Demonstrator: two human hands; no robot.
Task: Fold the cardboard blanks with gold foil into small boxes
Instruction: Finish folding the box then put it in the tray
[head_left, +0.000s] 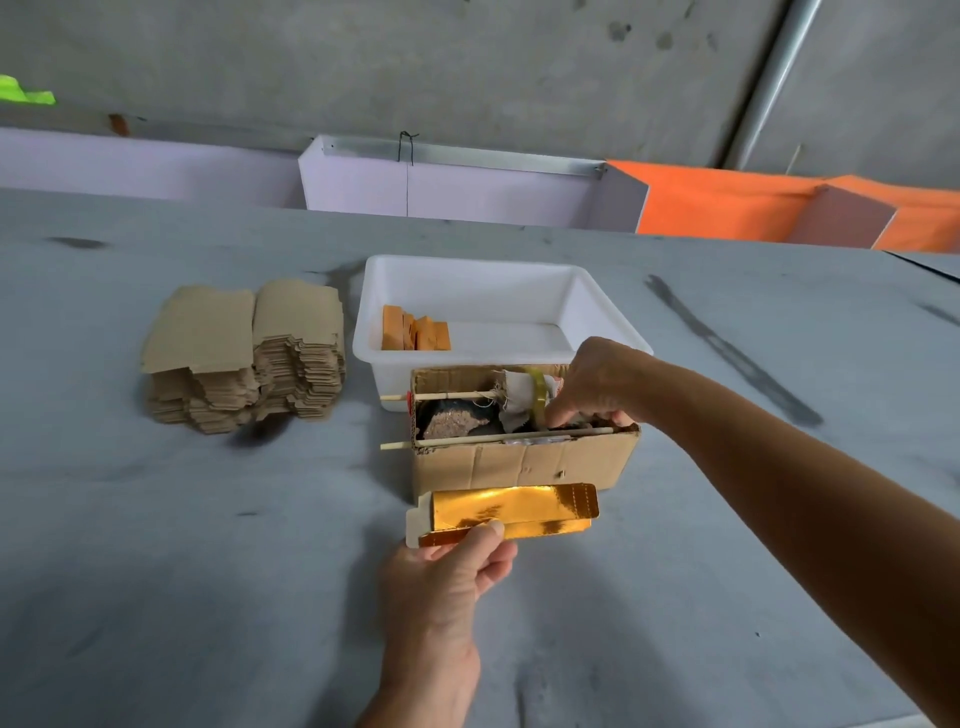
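Gold-foil blank (511, 512), half folded, sits pinched in my left hand (452, 577) above the table's (156, 597) near middle. My right hand (597, 384) reaches into the cardboard box (524, 460); grip unclear. Farther left, the stack of blanks (244, 358) awaits; few finished boxes (415, 330) in the white tub (597, 312).

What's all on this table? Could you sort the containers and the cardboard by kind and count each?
White plastic tub: 1
Open brown cardboard box: 1
Stacks of brown cardboard blanks: 2, side by side
Gold foil blank, pinched by the left hand: 1
Total: 5
The orange pieces in the tub overlap too much to count.
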